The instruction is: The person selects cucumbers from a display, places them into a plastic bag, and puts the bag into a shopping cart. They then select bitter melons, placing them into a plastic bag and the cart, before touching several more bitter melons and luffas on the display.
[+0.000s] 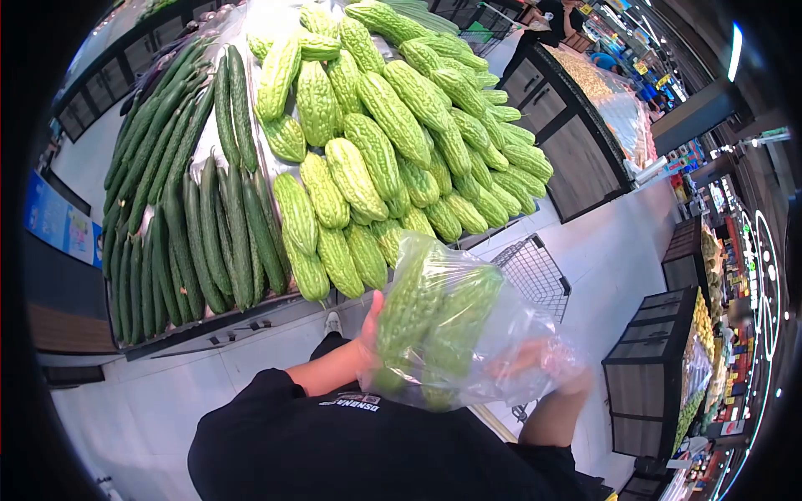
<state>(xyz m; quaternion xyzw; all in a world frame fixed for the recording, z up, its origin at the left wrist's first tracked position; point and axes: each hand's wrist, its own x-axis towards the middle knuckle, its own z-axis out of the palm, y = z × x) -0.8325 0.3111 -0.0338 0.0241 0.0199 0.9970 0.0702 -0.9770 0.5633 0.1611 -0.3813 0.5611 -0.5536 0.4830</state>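
Note:
A clear plastic bag [522,313] with several green bitter melons [455,321] inside is held up in front of my chest. My left hand [368,332] grips its left side, thumb pointing up along the plastic and the other fingers hidden behind it. On the right, my right hand [526,357] is closed on the bunched end of the bag, partly seen through the plastic and blurred. Just beyond the bag lies a heap of pale green bitter melons [359,175] on the display stand.
Dark green cucumbers [209,242] are stacked to the left on the same stand. A wire shopping cart [535,275] stands close behind the bag at the right. Further right are produce stands [647,367]. A person in dark clothing [555,21] is at the far top.

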